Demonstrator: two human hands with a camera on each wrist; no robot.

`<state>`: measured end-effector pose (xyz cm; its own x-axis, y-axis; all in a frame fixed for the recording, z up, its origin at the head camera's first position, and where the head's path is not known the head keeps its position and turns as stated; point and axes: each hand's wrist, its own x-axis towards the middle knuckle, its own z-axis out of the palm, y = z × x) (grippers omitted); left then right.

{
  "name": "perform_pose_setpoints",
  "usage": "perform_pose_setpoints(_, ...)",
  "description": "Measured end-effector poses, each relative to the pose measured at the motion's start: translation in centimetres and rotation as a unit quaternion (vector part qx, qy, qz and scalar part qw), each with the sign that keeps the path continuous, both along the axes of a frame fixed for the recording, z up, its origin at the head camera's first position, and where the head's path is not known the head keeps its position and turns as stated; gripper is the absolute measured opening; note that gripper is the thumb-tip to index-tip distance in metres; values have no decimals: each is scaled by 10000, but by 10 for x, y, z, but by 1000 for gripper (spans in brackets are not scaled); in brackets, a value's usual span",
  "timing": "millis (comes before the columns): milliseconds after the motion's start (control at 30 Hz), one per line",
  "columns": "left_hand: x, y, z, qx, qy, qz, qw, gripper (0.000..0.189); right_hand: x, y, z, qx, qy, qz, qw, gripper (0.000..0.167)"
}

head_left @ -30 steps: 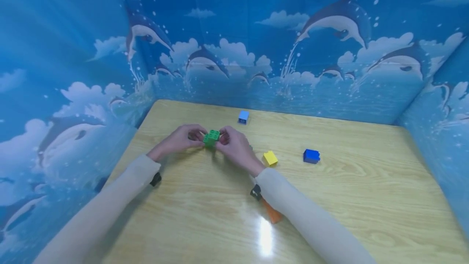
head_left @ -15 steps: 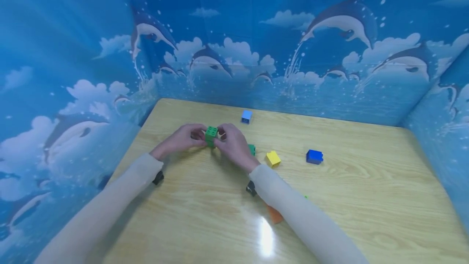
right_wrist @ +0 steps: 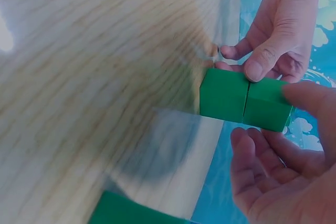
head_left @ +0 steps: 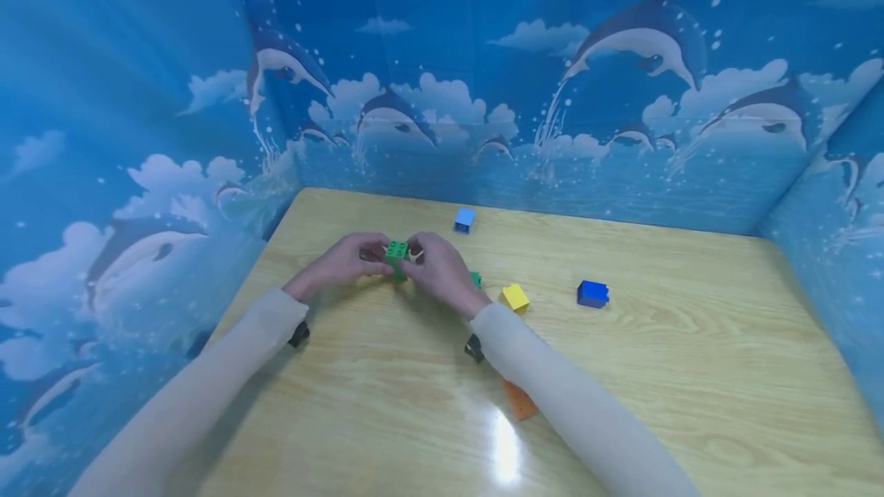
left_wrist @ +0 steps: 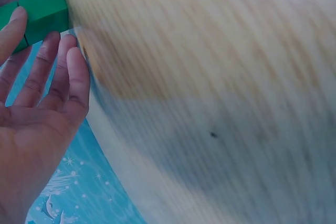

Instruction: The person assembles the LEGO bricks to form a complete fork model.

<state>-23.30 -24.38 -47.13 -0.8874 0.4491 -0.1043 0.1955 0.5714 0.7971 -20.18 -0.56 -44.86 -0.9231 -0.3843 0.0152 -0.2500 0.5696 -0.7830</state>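
Observation:
Two green toy bricks sit one on top of the other between my hands, their sides in line with a thin seam between them. The studded upper brick (head_left: pixel 397 249) faces up in the head view; the lower brick (right_wrist: pixel 223 94) shows plain sides in the right wrist view. My left hand (head_left: pixel 348 259) pinches the stack from the left, thumb by the seam (left_wrist: pixel 11 30). From the right, my right hand (head_left: pixel 438 267) grips the upper brick with its thumb on the side. In the head view the hands partly cover the stack.
A light blue brick (head_left: pixel 464 220) lies toward the back of the table (head_left: pixel 387 405). Right of my right hand are a yellow brick (head_left: pixel 514 297) and a dark blue brick (head_left: pixel 592 294). A darker green brick (head_left: pixel 476 279) and an orange piece (head_left: pixel 519 399) are partly hidden by my right arm.
The two green bricks stood offset like a step a second ago; now the upper one is squarely over the lower. The hands have barely shifted, and the view has turned slightly.

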Motion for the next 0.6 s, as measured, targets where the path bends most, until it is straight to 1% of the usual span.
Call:
perform_pose_setpoints(67, 0, 0, 0, -75, 71, -29, 9999, 29, 1, 0, 0, -150, -38, 11, 9999, 42)
perform_pose_setpoints(233, -1, -1, -1, -43, 65, -62, 10000, 26, 4, -1, 0, -475, 12, 47, 9989, 36)
perform_pose_setpoints(400, -1, -2, -1, 110, -24, -98, 9999, 24, 3, -1, 1, -475, -36, 62, 9988, 33)
perform_pose_setpoints(600, -3, -1, -3, 380, -40, -217, 9990, 24, 0, 1, 1, -556, -249, 43, 9981, 34)
